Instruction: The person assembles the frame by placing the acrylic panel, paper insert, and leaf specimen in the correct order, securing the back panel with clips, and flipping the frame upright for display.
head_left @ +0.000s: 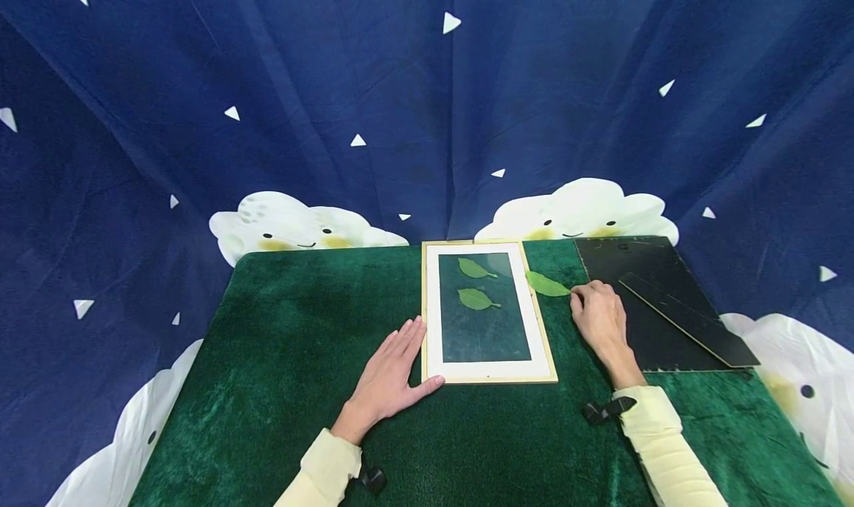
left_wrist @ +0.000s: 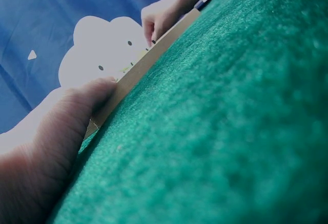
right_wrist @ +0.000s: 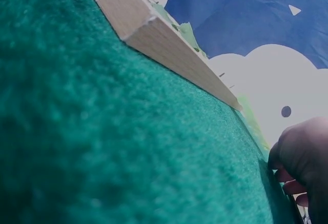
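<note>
A light wooden picture frame (head_left: 551, 359) with a white mat lies on the green cloth, two serrated green leaves (head_left: 474, 299) spaced one above the other in its upper window. Along the frame's left edge rests my left hand (head_left: 392, 373), fingers straight, with the thumb at the lower left corner. My right hand (head_left: 600, 314) pinches the stem end of a longer green leaf (head_left: 548, 285) between thumb and fingertips. That leaf's tip overlaps the frame's upper right edge in the head view. In the right wrist view, the right hand's fingers (right_wrist: 292, 170) curl at the leaf's end.
A black backing board (head_left: 614, 251) lies flat to the right of the frame. Its stand flap (head_left: 694, 322) slants across it, close to my right hand. Behind the green-covered table (head_left: 300, 307) hangs a blue curtain (head_left: 400, 62) printed with clouds and white triangles.
</note>
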Action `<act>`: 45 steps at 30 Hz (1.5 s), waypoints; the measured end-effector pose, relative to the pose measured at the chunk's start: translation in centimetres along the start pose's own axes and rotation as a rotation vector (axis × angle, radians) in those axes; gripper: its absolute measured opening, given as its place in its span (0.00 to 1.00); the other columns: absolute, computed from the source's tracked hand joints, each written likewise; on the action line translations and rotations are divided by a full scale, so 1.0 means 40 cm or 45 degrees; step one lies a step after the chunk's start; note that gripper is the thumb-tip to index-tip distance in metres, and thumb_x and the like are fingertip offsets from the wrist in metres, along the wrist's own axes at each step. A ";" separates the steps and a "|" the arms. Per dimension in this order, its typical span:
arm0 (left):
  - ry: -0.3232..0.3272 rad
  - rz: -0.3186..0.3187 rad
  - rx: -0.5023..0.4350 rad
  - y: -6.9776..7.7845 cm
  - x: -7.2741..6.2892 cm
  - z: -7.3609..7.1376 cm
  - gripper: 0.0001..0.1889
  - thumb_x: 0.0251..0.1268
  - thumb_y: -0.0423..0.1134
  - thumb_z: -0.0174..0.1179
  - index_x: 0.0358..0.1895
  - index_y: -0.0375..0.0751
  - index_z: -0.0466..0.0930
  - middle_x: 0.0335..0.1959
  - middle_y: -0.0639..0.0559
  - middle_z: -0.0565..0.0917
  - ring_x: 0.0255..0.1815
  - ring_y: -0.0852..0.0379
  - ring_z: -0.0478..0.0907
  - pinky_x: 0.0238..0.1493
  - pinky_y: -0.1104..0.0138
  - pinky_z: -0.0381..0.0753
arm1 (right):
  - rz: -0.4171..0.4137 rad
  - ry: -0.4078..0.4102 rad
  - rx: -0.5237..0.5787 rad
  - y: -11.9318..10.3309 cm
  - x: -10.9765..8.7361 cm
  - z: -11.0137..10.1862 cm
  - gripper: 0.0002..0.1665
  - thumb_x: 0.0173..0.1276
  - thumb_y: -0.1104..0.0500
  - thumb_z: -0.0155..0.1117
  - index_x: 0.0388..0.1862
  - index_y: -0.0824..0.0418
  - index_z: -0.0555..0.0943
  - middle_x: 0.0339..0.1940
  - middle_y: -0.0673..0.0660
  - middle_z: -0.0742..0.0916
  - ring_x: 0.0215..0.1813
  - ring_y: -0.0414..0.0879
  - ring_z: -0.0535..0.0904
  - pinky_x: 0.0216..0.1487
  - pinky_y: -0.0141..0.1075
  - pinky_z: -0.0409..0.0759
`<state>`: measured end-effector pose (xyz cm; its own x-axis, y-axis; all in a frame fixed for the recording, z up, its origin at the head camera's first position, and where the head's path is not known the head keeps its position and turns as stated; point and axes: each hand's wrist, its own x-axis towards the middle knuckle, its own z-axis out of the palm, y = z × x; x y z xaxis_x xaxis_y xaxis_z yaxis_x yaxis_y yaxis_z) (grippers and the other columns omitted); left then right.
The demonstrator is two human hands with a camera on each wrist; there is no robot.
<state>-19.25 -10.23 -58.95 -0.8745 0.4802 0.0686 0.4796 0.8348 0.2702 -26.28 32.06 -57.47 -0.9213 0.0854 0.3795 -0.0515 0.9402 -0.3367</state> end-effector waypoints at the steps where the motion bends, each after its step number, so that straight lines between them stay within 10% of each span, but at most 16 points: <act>1: 0.000 0.000 0.000 0.000 0.000 0.000 0.55 0.67 0.83 0.35 0.87 0.48 0.42 0.87 0.55 0.45 0.87 0.58 0.39 0.84 0.57 0.46 | -0.001 -0.001 0.004 0.000 0.000 -0.001 0.10 0.74 0.65 0.63 0.45 0.71 0.87 0.43 0.69 0.85 0.50 0.66 0.79 0.55 0.63 0.75; 45: 0.014 0.014 -0.008 -0.001 -0.002 -0.001 0.55 0.68 0.82 0.37 0.87 0.48 0.42 0.87 0.55 0.45 0.87 0.58 0.40 0.84 0.57 0.48 | -0.090 0.055 0.195 -0.095 -0.046 -0.047 0.07 0.68 0.61 0.70 0.39 0.65 0.89 0.40 0.64 0.89 0.47 0.62 0.83 0.46 0.60 0.80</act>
<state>-19.20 -10.29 -58.91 -0.8699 0.4864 0.0819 0.4888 0.8277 0.2757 -23.66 28.94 -55.27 -0.8961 0.0382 0.4422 -0.1766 0.8834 -0.4341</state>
